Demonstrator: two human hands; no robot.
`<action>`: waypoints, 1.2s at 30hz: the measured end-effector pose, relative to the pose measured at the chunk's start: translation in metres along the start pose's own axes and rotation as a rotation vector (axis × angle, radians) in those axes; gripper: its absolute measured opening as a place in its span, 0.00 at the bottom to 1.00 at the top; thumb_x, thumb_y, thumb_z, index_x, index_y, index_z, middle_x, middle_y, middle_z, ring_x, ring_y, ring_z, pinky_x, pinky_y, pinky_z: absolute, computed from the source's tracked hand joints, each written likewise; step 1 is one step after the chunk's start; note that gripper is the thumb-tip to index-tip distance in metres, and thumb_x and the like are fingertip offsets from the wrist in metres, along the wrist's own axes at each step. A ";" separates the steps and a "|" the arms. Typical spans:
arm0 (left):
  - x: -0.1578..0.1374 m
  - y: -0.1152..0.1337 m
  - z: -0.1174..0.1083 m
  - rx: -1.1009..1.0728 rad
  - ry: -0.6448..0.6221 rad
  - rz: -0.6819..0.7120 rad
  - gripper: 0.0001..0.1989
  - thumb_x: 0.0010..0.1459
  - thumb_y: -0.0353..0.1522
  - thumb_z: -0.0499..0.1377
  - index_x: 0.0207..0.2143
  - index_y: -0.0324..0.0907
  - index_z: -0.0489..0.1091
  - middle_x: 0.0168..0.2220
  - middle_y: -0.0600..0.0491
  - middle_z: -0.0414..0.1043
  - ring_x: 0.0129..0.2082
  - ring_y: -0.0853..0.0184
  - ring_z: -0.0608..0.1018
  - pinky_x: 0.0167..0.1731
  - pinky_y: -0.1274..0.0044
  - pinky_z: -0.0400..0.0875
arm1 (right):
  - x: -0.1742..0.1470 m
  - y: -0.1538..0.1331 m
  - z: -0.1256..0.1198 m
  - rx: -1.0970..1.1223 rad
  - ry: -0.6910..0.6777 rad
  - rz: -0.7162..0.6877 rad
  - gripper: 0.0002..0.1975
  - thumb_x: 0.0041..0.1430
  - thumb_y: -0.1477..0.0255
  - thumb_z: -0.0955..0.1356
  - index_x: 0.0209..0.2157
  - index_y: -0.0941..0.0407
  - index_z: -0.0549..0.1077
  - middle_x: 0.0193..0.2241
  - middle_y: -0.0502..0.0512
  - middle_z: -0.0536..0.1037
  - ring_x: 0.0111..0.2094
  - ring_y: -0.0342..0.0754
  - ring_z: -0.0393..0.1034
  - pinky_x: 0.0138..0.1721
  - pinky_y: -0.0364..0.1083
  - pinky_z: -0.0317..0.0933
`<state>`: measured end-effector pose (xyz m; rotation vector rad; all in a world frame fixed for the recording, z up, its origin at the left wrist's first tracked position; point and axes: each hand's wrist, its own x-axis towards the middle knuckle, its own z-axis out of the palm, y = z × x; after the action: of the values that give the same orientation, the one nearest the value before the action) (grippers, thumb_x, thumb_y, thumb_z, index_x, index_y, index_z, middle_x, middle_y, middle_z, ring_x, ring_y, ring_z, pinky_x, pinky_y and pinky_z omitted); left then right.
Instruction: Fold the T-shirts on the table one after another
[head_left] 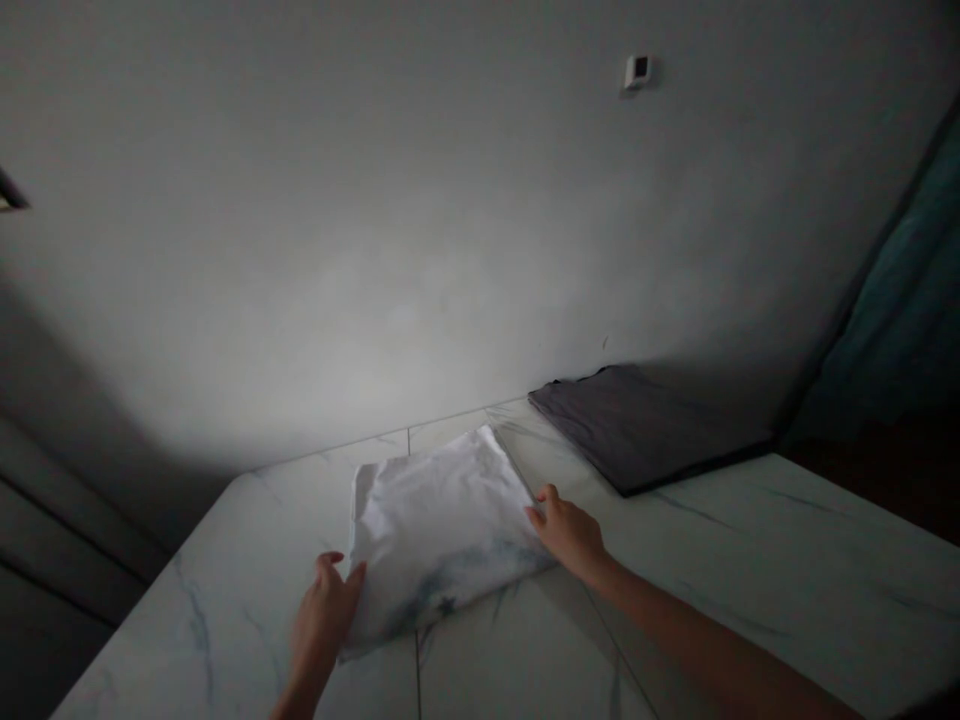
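Folded white cloth (442, 530) lies flat on marble table (750, 570), left of the dark folded cloth (637, 425); left hand (324, 618) and right hand (570, 535) press its side edges with loosely spread fingers, squaring it, neither gripping

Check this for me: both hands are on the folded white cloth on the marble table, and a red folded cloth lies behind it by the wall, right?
Not quite: the head view shows the folded cloth by the wall is dark grey, not red. The rest holds: left hand and right hand rest on the white cloth on the marble table.
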<state>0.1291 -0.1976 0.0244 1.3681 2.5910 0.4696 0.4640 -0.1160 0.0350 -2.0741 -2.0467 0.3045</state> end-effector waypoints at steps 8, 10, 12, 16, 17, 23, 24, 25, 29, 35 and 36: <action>-0.044 -0.028 0.000 -0.187 -0.018 0.059 0.15 0.57 0.40 0.49 0.45 0.45 0.58 0.27 0.54 0.75 0.31 0.60 0.80 0.33 0.75 0.68 | -0.026 0.022 0.005 0.165 -0.014 -0.017 0.09 0.65 0.69 0.64 0.46 0.54 0.65 0.36 0.53 0.81 0.38 0.49 0.76 0.32 0.43 0.56; -0.049 -0.028 -0.002 -0.166 -0.027 0.078 0.13 0.58 0.38 0.47 0.45 0.46 0.58 0.23 0.58 0.72 0.26 0.63 0.78 0.30 0.77 0.66 | -0.027 0.024 0.006 0.195 -0.023 -0.030 0.09 0.63 0.71 0.65 0.45 0.54 0.65 0.34 0.51 0.81 0.37 0.48 0.76 0.32 0.43 0.55; -0.053 -0.028 -0.005 -0.135 -0.063 0.097 0.11 0.60 0.37 0.47 0.45 0.48 0.59 0.21 0.60 0.71 0.25 0.65 0.77 0.28 0.78 0.64 | -0.028 0.027 0.006 0.197 -0.028 -0.052 0.09 0.63 0.71 0.65 0.45 0.53 0.65 0.33 0.50 0.80 0.36 0.48 0.75 0.31 0.42 0.55; -0.062 -0.021 -0.016 0.125 -0.052 0.170 0.13 0.60 0.33 0.47 0.45 0.47 0.66 0.29 0.54 0.76 0.32 0.63 0.79 0.33 0.76 0.66 | -0.027 0.028 0.002 0.093 0.032 -0.132 0.10 0.61 0.72 0.65 0.45 0.54 0.67 0.38 0.55 0.79 0.41 0.50 0.73 0.36 0.43 0.59; -0.062 -0.015 -0.017 0.229 0.009 0.204 0.15 0.59 0.32 0.48 0.46 0.45 0.68 0.33 0.50 0.77 0.35 0.60 0.78 0.36 0.73 0.67 | -0.024 0.023 0.002 0.052 0.074 -0.173 0.11 0.61 0.74 0.65 0.45 0.55 0.68 0.42 0.58 0.78 0.44 0.51 0.72 0.39 0.45 0.60; -0.033 0.073 0.032 0.242 0.188 0.659 0.23 0.62 0.32 0.45 0.57 0.40 0.66 0.57 0.43 0.69 0.57 0.57 0.70 0.55 0.66 0.66 | 0.003 -0.055 0.025 0.070 0.019 -0.606 0.23 0.64 0.73 0.60 0.59 0.60 0.65 0.63 0.63 0.61 0.63 0.56 0.54 0.63 0.54 0.49; -0.024 0.086 0.044 0.229 0.170 0.751 0.24 0.63 0.32 0.44 0.59 0.40 0.64 0.59 0.43 0.67 0.60 0.58 0.68 0.57 0.65 0.65 | 0.009 -0.068 0.033 0.088 -0.029 -0.645 0.24 0.65 0.73 0.58 0.62 0.60 0.62 0.65 0.62 0.57 0.65 0.55 0.50 0.64 0.54 0.47; -0.015 0.094 0.056 0.232 0.143 0.807 0.24 0.63 0.31 0.43 0.60 0.39 0.63 0.61 0.43 0.65 0.61 0.58 0.66 0.58 0.64 0.64 | 0.016 -0.075 0.039 0.096 -0.073 -0.665 0.25 0.66 0.73 0.57 0.63 0.60 0.59 0.66 0.62 0.54 0.66 0.55 0.47 0.65 0.55 0.45; 0.010 0.077 0.069 0.319 0.119 0.599 0.27 0.65 0.39 0.44 0.63 0.39 0.57 0.66 0.42 0.55 0.66 0.53 0.58 0.61 0.58 0.58 | 0.047 -0.061 0.051 0.086 -0.124 -0.696 0.28 0.67 0.63 0.58 0.65 0.56 0.56 0.67 0.60 0.49 0.68 0.54 0.41 0.66 0.57 0.38; 0.027 0.050 0.048 0.512 0.205 0.256 0.36 0.61 0.46 0.48 0.60 0.23 0.59 0.62 0.25 0.56 0.63 0.40 0.61 0.62 0.53 0.48 | 0.090 -0.033 0.044 0.014 -0.012 -0.513 0.33 0.67 0.57 0.59 0.65 0.63 0.55 0.67 0.67 0.47 0.68 0.57 0.38 0.66 0.59 0.36; 0.031 0.058 0.050 0.504 0.227 0.319 0.35 0.62 0.44 0.48 0.61 0.23 0.58 0.63 0.26 0.55 0.63 0.41 0.60 0.63 0.55 0.48 | 0.094 -0.040 0.047 0.020 0.009 -0.556 0.33 0.67 0.58 0.59 0.65 0.63 0.55 0.67 0.66 0.48 0.68 0.57 0.37 0.67 0.59 0.35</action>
<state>0.1714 -0.1313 -0.0020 2.0119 2.8013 -0.0026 0.4132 -0.0211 0.0021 -1.4036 -2.4835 0.2133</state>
